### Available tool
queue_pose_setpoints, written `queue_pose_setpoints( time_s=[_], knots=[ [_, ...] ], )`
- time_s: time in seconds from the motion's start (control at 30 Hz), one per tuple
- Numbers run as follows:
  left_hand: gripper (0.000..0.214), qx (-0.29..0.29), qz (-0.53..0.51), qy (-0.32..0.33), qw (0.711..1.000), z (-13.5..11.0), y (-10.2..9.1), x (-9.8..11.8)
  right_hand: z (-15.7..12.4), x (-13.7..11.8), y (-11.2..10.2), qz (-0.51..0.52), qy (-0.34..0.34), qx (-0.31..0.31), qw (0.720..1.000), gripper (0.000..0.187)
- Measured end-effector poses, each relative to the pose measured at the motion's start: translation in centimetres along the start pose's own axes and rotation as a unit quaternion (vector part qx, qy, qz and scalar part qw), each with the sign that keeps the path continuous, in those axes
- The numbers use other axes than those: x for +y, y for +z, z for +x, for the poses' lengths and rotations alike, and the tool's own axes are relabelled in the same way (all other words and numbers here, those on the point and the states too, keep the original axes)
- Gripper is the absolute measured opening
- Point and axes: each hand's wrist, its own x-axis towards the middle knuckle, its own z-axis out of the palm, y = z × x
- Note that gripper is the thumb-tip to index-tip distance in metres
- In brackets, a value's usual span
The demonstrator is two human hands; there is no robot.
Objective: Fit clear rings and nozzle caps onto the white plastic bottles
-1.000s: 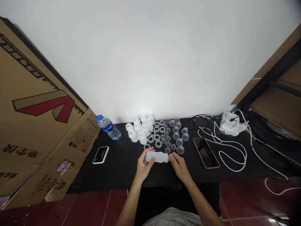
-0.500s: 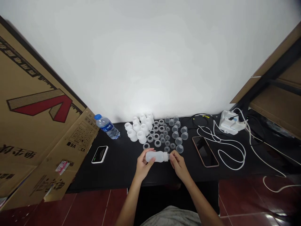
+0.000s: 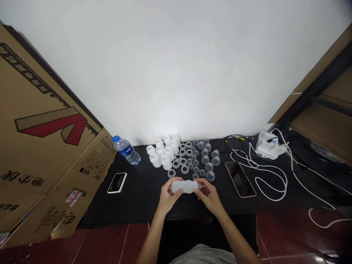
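Observation:
My left hand (image 3: 167,196) is wrapped round the body of a small white plastic bottle (image 3: 183,186) that lies sideways above the black table (image 3: 143,198). My right hand (image 3: 209,194) is closed at the bottle's neck end, its fingers pinched on a small clear part I cannot make out well. Just beyond the hands stand several white bottles (image 3: 162,154), several clear rings (image 3: 183,161) and several clear caps (image 3: 207,159) set out in rows.
A water bottle (image 3: 125,149) lies at the back left, with a white device (image 3: 117,182) in front of it. A dark phone (image 3: 240,178), white cables (image 3: 266,176) and a white charger (image 3: 268,148) lie on the right. A large cardboard box (image 3: 41,146) leans at left.
Both hands have drawn the white bottle slightly nearer to me and away from the rows of parts. My right hand's fingers have closed further over the neck.

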Motion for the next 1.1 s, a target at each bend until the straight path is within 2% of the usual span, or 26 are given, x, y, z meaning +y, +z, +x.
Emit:
queue_pose_setpoints(
  time_s=[0.3, 0.47, 0.6, 0.77, 0.9, 0.97, 1.0, 1.07, 1.1],
  knots=[
    [0.033, -0.016, 0.025, 0.055, 0.998, -0.6, 0.5, 0.6, 0.0, 0.8, 0.2, -0.044, 0.023, 0.027, 0.998, 0.042],
    [0.047, -0.014, 0.042, 0.030, 0.999, -0.6, 0.4, 0.4, -0.5, 0.0, 0.2, -0.033, -0.014, 0.034, 0.999, 0.037],
    [0.037, -0.012, 0.087, 0.022, 0.996, -0.5, 0.3, 0.3, -0.4, -0.6, 0.1, -0.043, -0.020, 0.029, 0.998, 0.036],
    [0.034, 0.001, 0.103, 0.043, 0.994, -0.9, 0.5, 0.5, -0.3, -0.6, 0.3, -0.060, -0.012, 0.018, 0.998, 0.037],
    [0.037, -0.010, 0.072, 0.032, 0.997, -0.9, 0.4, 0.4, -1.4, -0.2, -1.4, -0.122, -0.051, 0.025, 0.991, 0.036],
    [0.041, 0.006, 0.036, 0.028, 0.999, -0.6, 0.2, 0.3, -2.1, -0.2, -3.4, -0.195, -0.099, 0.082, 0.972, 0.038],
    [0.044, 0.021, 0.015, 0.031, 0.999, -0.4, 0.1, 0.1, -2.3, -0.2, -4.7, -0.243, -0.113, 0.142, 0.953, 0.035],
    [0.050, 0.052, -0.021, 0.040, 0.998, -0.1, -0.1, -0.1, -2.6, -0.2, -7.3, -0.363, -0.125, 0.269, 0.883, 0.035],
    [0.052, 0.062, -0.029, 0.041, 0.997, 0.0, -0.2, -0.2, -2.6, -0.2, -8.6, -0.426, -0.119, 0.304, 0.844, 0.042]
  ],
)
